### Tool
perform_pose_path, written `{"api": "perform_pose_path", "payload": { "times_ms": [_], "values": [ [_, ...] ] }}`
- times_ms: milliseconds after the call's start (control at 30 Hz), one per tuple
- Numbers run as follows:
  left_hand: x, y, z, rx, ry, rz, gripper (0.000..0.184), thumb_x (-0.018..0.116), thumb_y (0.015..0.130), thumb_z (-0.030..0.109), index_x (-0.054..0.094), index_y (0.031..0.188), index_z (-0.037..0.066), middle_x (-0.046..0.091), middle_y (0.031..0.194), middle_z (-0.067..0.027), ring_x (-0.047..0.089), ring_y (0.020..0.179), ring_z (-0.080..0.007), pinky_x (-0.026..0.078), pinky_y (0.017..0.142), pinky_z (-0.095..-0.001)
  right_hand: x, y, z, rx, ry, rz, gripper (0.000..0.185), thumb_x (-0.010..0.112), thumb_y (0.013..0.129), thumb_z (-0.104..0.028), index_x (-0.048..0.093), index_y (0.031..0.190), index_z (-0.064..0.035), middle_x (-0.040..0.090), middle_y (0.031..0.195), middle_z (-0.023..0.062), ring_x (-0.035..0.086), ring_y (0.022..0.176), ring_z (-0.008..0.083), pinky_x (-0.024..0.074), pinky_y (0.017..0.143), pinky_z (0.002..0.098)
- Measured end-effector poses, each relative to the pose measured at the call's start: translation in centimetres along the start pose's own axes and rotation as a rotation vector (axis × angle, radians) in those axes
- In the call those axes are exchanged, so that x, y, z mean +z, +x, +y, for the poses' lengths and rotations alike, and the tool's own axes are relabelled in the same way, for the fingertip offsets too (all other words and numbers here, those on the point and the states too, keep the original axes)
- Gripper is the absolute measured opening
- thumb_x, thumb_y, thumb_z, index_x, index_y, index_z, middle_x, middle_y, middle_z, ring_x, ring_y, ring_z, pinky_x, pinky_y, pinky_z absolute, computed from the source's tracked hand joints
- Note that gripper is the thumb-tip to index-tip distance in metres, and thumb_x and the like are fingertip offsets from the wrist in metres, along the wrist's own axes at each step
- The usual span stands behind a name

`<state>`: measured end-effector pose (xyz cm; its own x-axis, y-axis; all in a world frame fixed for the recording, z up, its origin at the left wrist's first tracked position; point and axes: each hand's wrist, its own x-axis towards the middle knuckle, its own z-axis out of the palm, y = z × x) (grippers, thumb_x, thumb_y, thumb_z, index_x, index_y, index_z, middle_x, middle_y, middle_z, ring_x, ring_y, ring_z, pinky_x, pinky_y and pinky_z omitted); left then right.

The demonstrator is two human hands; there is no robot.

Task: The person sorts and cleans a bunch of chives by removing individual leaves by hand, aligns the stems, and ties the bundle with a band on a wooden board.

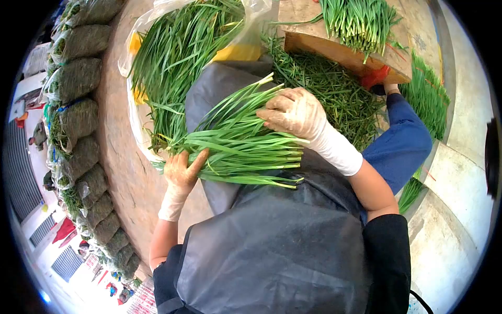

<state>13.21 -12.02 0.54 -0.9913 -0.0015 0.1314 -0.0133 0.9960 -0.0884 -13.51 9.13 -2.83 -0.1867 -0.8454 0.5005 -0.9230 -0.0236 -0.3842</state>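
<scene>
A loose bunch of garlic chives [240,152] lies across my lap on the dark apron [272,251], its pale cut stems toward the right. My left hand [180,172], in a stained thin glove, grips the leafy end, thumb on top and some fingers hidden. Over the stem end is my right hand [295,112], also gloved, with its fingers curled onto several stems; the fingertips are partly hidden. Beyond my left hand, a big heap of chives [183,57] fills an open clear plastic bag [130,63].
A wooden stand [340,49] at the upper right bears a pile of chives [361,23]. Leaf scraps [334,94] cover the ground beneath. More chives [426,94] lie along the right. Packed bags [81,78] line the left, with people farther off.
</scene>
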Motion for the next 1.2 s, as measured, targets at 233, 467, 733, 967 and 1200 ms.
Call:
{"api": "perform_pose_path", "payload": {
  "times_ms": [233, 467, 733, 967, 1200],
  "values": [
    [0.0, 0.3, 0.3, -0.001, -0.007, -0.049, 0.053, 0.064, 0.070, 0.015, 0.061, 0.121, 0.030, 0.054, 0.080, -0.0047, 0.055, 0.062, -0.0213, 0.043, 0.052, -0.0350, -0.7, -1.1, -1.4, 0.069, -0.069, 0.118, 0.030, 0.075, 0.071, -0.022, 0.066, 0.098, -0.0139, 0.063, 0.087, -0.0016, 0.062, 0.078, 0.0166, 0.0512, 0.070, 0.0338],
    [0.0, 0.7, 0.2, -0.002, -0.049, 0.013, 0.055, 0.065, 0.071, 0.014, 0.059, 0.123, 0.031, 0.053, 0.078, -0.0044, 0.055, 0.061, -0.0213, 0.042, 0.051, -0.0346, -0.9, -1.1, -1.5, 0.073, -0.109, 0.191, 0.040, 0.074, 0.071, -0.021, 0.065, 0.109, -0.0148, 0.061, 0.085, -0.0023, 0.061, 0.073, 0.0155, 0.0505, 0.067, 0.0327],
    [-0.9, 1.7, 0.2, -0.012, -0.049, -0.057, 0.064, 0.067, 0.068, 0.011, 0.057, 0.128, 0.033, 0.051, 0.075, -0.0041, 0.054, 0.059, -0.0210, 0.043, 0.051, -0.0343, 0.0, 0.3, 1.0, -0.081, -0.157, 0.099, 0.041, 0.073, 0.073, -0.020, 0.066, 0.113, -0.0228, 0.063, 0.086, -0.0030, 0.064, 0.073, 0.0159, 0.0499, 0.067, 0.0307],
    [-0.9, 1.5, 0.3, -0.019, -0.033, -0.080, 0.060, 0.066, 0.071, 0.013, 0.058, 0.126, 0.034, 0.051, 0.076, -0.0034, 0.054, 0.060, -0.0209, 0.043, 0.052, -0.0332, -1.1, -4.9, 3.3, 0.433, -0.333, 0.235, 0.027, 0.069, 0.082, -0.021, 0.067, 0.109, -0.0225, 0.065, 0.080, -0.0002, 0.064, 0.083, 0.0208, 0.0506, 0.076, 0.0355],
    [0.3, 0.7, 0.1, 0.039, 0.034, -0.002, 0.056, 0.065, 0.073, 0.017, 0.058, 0.125, 0.036, 0.054, 0.080, -0.0047, 0.053, 0.060, -0.0194, 0.043, 0.052, -0.0326, -2.0, -4.8, 7.7, 0.620, -0.096, -0.101, 0.044, 0.062, 0.087, -0.028, 0.056, 0.126, -0.0110, 0.060, 0.112, 0.0141, 0.058, 0.106, 0.0313, 0.0470, 0.090, 0.0394]
  ]
}}
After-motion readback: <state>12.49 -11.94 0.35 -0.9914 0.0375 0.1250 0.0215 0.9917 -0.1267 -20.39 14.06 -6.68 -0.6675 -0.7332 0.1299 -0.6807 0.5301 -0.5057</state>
